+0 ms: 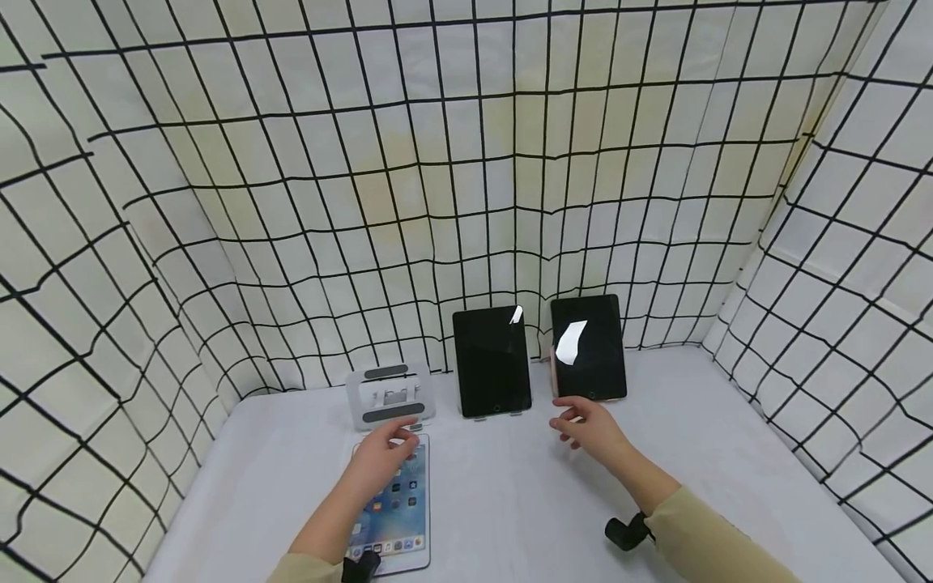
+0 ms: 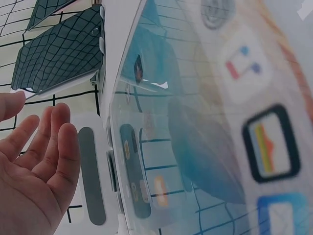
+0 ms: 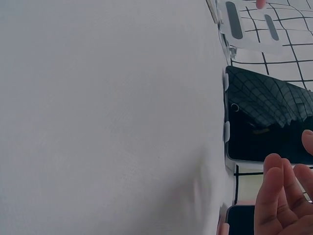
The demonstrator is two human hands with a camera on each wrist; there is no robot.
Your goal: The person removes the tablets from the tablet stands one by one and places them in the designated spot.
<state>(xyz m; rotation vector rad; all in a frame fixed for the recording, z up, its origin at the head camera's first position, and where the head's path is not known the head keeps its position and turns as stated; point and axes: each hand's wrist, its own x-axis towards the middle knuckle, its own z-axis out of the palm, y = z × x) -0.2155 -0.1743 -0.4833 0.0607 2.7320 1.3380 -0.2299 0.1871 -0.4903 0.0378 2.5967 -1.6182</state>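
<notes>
A white tablet [image 1: 410,518] with a lit home screen lies flat on the table at the left, partly hidden by the left forearm. My left hand [image 1: 379,457] hovers over its far end, fingers loosely bent and holding nothing. Just beyond stands a white tablet stand [image 1: 394,411] with grey pads, and nothing rests on it. A black-screened tablet [image 1: 493,360] leans upright in the middle; clips hold its lower edge. Farther right, another dark tablet [image 1: 590,368] leans on a pinkish stand. My right hand [image 1: 594,429] is in front of that one, fingers relaxed around nothing.
White cloth covers the table [image 1: 503,494]. A white wall with a black grid pattern [image 1: 481,186] rises close behind the tablets and along both sides. Each wrist carries a black camera mount [image 1: 627,533].
</notes>
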